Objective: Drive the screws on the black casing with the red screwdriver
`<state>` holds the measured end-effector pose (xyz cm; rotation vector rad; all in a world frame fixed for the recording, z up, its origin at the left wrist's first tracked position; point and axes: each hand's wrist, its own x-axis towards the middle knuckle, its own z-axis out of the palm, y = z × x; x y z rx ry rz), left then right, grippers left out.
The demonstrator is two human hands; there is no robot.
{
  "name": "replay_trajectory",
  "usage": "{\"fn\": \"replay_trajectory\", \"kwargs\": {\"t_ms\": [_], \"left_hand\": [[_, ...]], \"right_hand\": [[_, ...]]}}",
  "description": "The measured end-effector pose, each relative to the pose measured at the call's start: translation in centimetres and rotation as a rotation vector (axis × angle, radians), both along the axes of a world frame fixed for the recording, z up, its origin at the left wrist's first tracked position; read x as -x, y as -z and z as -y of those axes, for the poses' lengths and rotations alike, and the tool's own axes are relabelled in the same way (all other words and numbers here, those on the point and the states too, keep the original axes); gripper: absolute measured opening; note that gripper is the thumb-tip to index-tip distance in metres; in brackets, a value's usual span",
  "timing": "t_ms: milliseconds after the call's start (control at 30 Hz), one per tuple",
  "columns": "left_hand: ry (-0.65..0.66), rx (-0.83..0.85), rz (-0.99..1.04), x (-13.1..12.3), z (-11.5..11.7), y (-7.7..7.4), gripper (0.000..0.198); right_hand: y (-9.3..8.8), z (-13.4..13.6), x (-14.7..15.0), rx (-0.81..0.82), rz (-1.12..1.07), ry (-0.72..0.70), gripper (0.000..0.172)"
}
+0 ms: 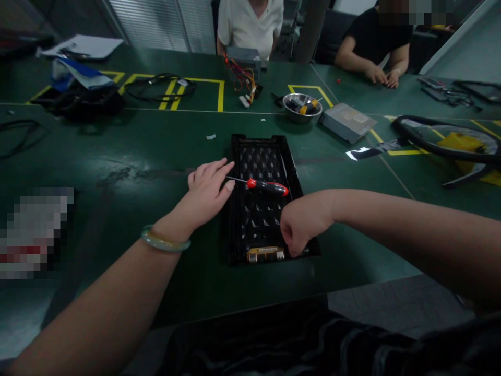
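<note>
A black rectangular plastic panel [261, 219] with a diamond-patterned inner face lies on the green table in front of me. My left hand [209, 190] rests along its left edge, fingers stretched out and loosely apart. Across the panel lies a screwdriver [270, 187] with a red and black handle; its shaft runs left to between my thumb and forefinger. At the panel's near end sits a small circuit board [266, 254] with metal ports. Beside it, at the near right corner, my right hand [299, 222] is closed with fingertips pointing down; what they pinch is hidden.
Further back stand a metal bowl [302, 116] of tools, a grey metal box [347, 122] and a power supply [245, 56] with coloured wires. A black frame [450, 141] lies at right. Two people sit across the table [156, 141].
</note>
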<state>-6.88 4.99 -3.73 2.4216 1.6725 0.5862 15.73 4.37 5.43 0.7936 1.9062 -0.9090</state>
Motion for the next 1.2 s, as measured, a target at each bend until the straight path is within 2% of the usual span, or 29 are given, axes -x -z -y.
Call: {"fn": "replay_trajectory", "kwargs": {"t_ms": [200,533,800,1200], "left_hand": [[0.006,0.011,0.010,0.0,0.0,0.1,0.053],[-0.001,0.021,0.016,-0.1,0.0,0.1,0.052],[0.006,0.017,0.002,-0.1,-0.1,0.2,0.052],[0.003,0.008,0.010,0.0,-0.2,0.4,0.053]], "right_hand": [[0.3,0.0,-0.4,0.031,-0.018,0.064,0.031],[0.1,0.4,0.9,-0.084,0.059,0.012,0.029],[0.4,0.2,1.3,-0.058,0.090,0.031,0.030],[0.7,0.1,1.2,-0.111,0.074,-0.047,0.030]]}}
